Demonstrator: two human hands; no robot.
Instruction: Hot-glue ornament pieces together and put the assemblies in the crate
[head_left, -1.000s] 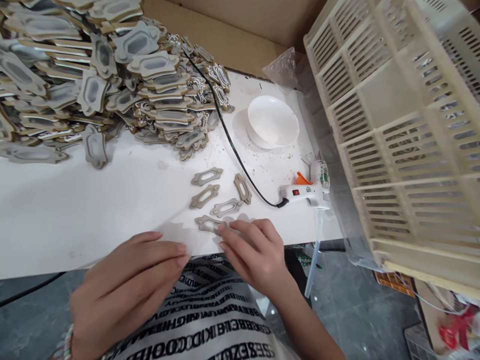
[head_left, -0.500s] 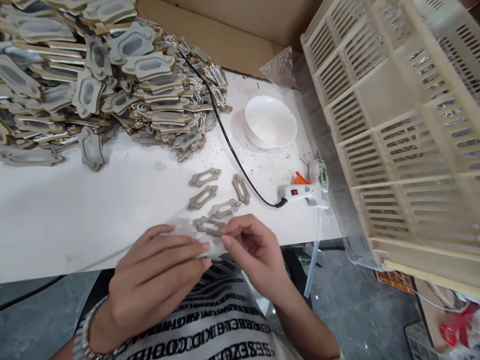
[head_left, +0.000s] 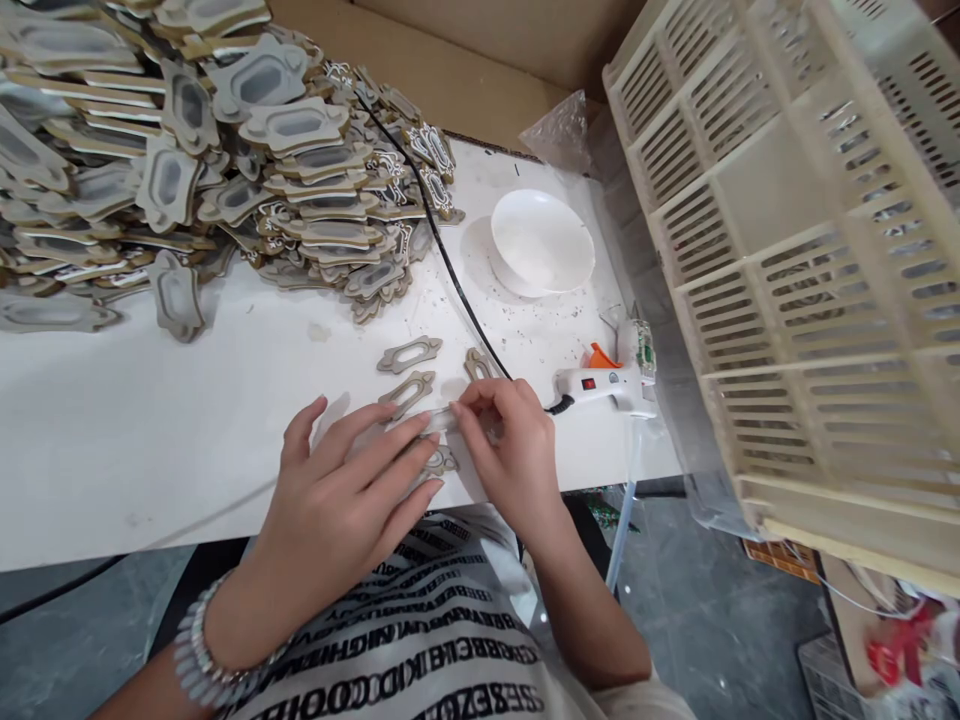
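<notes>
My left hand (head_left: 352, 490) reaches over the front of the white table, its fingers stretched out and spread across several small grey frame-shaped pieces. My right hand (head_left: 514, 455) is pinched at the right end of one such frame piece (head_left: 441, 418), which lies partly under my left fingertips. Just below, another frame piece (head_left: 442, 460) is half covered by my left fingers. Farther back lie two more pieces, an upper one (head_left: 409, 353) and a lower one (head_left: 411, 392). A further piece (head_left: 476, 364) shows behind my right hand, partly hidden.
A big heap of grey-and-tan frame pieces (head_left: 292, 180) fills the back left. A white bowl (head_left: 541, 245) stands at the back. The white glue gun (head_left: 607, 385) lies right, its black cord (head_left: 450, 265) crossing the table. A cream plastic crate (head_left: 765, 215) borders the right side.
Both hands have moved forward, away from my body, over the loose pieces. My left fingers have spread out from being held together. The right hand stays pinched, now at a piece farther back.
</notes>
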